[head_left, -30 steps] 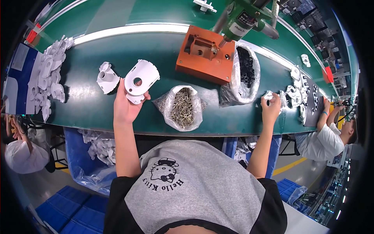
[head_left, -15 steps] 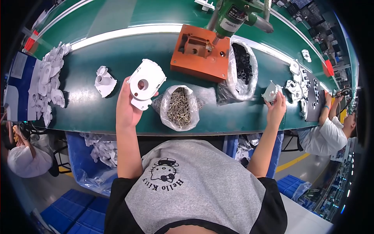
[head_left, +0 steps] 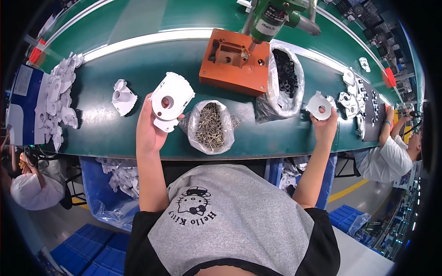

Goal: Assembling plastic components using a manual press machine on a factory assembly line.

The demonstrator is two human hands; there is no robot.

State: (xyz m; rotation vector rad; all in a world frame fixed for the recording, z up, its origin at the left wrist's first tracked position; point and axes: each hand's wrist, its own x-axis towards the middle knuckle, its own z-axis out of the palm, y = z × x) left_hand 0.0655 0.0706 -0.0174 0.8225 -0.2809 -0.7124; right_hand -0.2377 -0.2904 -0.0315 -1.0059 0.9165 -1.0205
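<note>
My left hand (head_left: 149,126) is closed on a large white plastic housing (head_left: 177,94) with a round hole, held above the bench left of the bag of screws. At the right, my right hand (head_left: 325,127) grips a smaller white plastic part (head_left: 317,105), whose round hole faces up. A clear bag of metal screws (head_left: 212,126) stands open between my hands. Another white plastic part with a funnel-like collar (head_left: 123,97) lies on the bench beyond my left hand.
An orange fixture block (head_left: 235,69) sits under a green press (head_left: 267,23). Beside it stands a bag of black parts (head_left: 285,78). White parts pile up at the left (head_left: 60,96) and right (head_left: 351,103). Blue bins (head_left: 101,202) stand below the bench edge. Co-workers sit at both sides.
My right hand has turned the smaller white part, so its round hole now shows. The left hand and its housing have shifted only slightly.
</note>
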